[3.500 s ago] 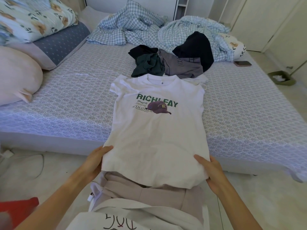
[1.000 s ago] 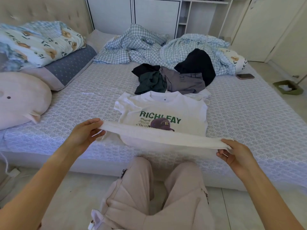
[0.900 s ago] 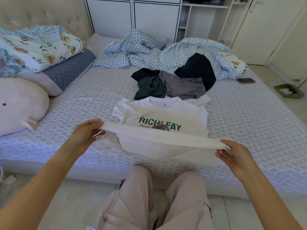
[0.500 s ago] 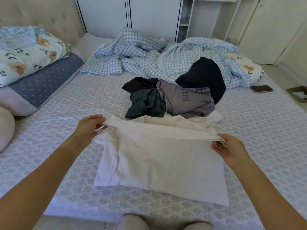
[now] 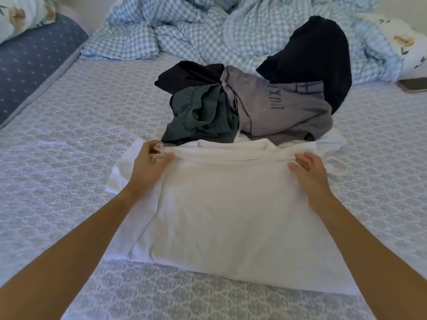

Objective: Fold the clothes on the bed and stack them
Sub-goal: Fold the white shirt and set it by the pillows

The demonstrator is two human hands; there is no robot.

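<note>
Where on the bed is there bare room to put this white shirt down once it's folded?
Bare sheet lies left of the white shirt, up to the blue pillow. More lies right of it, below the phone. Behind the shirt is crowded: the unfolded pile, then the checked duvet.

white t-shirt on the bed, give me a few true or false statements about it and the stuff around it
1. The white cotton t-shirt lies printed side up. False: no print shows; a plain side faces up.
2. The left hand pinches the shirt's far edge. True.
3. The right hand is lifted clear of the shirt. False: it rests on the shirt's far right corner.
4. A crumpled grey garment with dark lettering lies beyond the shirt. True.
5. The dark green crumpled garment is neatly folded. False: it is bunched in the pile.
</note>
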